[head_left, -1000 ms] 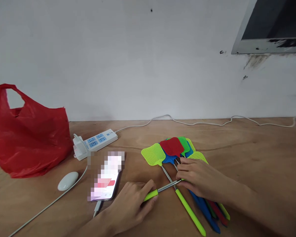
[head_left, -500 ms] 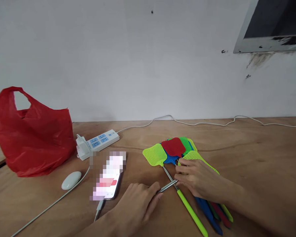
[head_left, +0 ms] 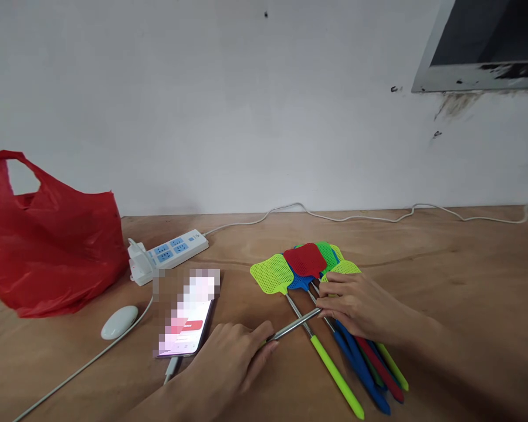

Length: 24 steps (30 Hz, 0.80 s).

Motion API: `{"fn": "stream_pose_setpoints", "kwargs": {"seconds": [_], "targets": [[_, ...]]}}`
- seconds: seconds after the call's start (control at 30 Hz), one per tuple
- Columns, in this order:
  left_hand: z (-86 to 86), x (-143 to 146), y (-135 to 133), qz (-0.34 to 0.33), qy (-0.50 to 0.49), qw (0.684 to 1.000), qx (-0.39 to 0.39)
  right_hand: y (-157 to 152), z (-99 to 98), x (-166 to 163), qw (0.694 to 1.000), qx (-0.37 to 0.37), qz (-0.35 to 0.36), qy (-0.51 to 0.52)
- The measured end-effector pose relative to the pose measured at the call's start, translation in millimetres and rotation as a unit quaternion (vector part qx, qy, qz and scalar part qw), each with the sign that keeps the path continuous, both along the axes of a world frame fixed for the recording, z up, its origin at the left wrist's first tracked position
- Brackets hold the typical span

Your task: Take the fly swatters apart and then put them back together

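The left hand (head_left: 234,363) was closed round the handle end and the right hand (head_left: 356,305) pinched the far end of a telescopic fly swatter (head_left: 293,326), held across the pile of fly swatters (head_left: 308,259) on the surface (head_left: 444,264). Keeping both grips in line should spare the rod bending.

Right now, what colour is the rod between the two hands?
The rod is shiny silver metal. It shows best in the head view.

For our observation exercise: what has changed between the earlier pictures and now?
The left hand slid over the green grip, hiding it; only the metal rod shows between the hands. The right hand still pinches the rod's far end. The swatter pile, phone and bag stayed put.
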<state>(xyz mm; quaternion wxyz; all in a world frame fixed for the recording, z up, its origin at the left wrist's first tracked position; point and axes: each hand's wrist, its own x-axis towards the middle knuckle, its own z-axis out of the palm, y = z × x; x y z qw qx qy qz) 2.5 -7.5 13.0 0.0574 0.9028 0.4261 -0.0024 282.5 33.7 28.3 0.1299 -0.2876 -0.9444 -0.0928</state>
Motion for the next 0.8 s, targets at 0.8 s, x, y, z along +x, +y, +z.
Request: {"fn": "stream_pose_setpoints", "kwargs": {"seconds": [0.8], "targets": [[1.1, -35, -15, 0.018, -0.1, 0.993, -0.059, -6, 0.2, 19, 0.997, 0.017, -0.018, 0.072]]}}
